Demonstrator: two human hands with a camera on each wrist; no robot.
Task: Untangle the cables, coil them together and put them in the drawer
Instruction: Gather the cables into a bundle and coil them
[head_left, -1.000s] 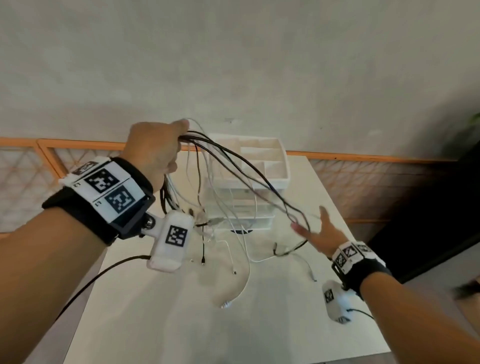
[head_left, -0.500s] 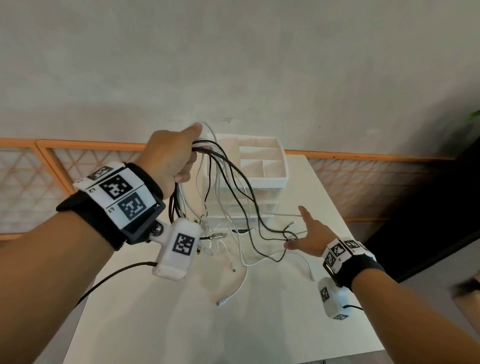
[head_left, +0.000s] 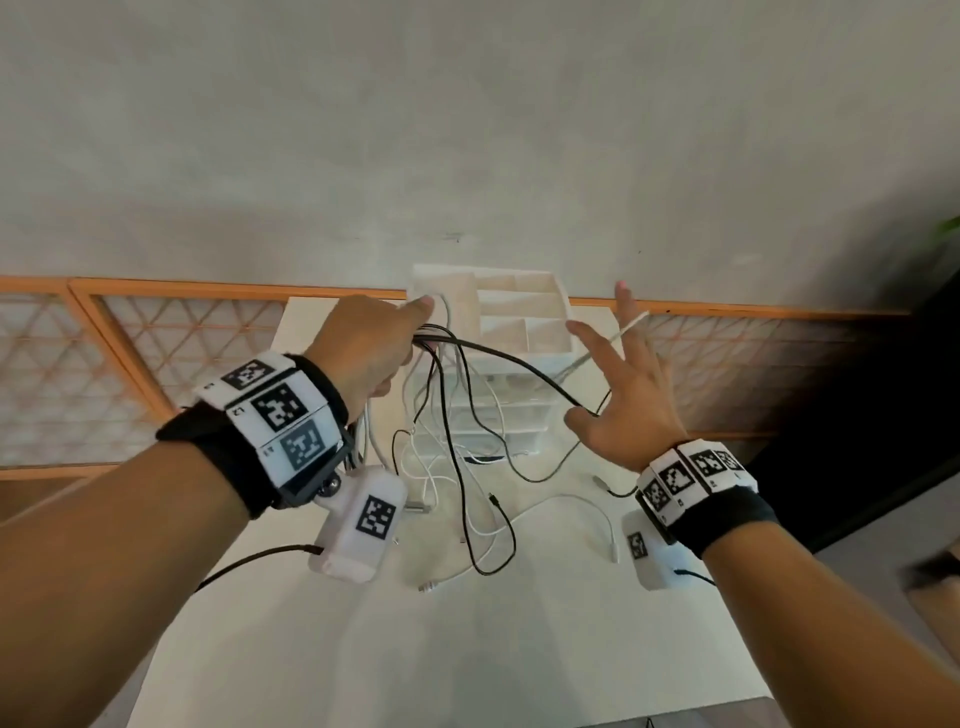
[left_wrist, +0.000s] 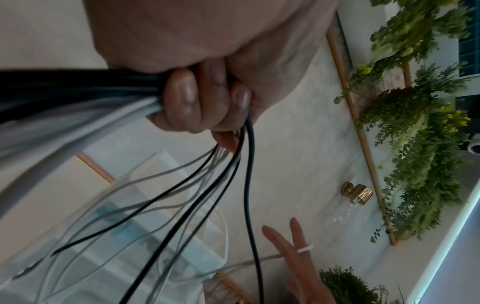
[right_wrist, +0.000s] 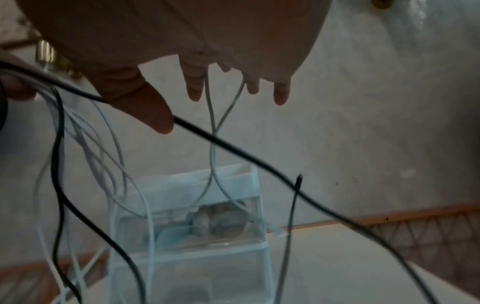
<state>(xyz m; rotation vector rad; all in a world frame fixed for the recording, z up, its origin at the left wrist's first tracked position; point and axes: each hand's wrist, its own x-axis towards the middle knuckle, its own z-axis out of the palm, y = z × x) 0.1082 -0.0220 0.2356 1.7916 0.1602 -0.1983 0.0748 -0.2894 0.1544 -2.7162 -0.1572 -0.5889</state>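
Cables (head_left: 467, 415) hang bunched from the clenched left hand (head_left: 363, 348), lifted above the tabletop's (head_left: 363, 649) far edge so loops fall free. Spread right hand (head_left: 623, 395) combs out one white and one black strand, fingers straight. Drawer unit (head_left: 519, 312) waits behind.

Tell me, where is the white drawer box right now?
In the head view the white drawer box stands at the far end of the white table, against the wall, between the left hand and right hand, behind the hanging cables.
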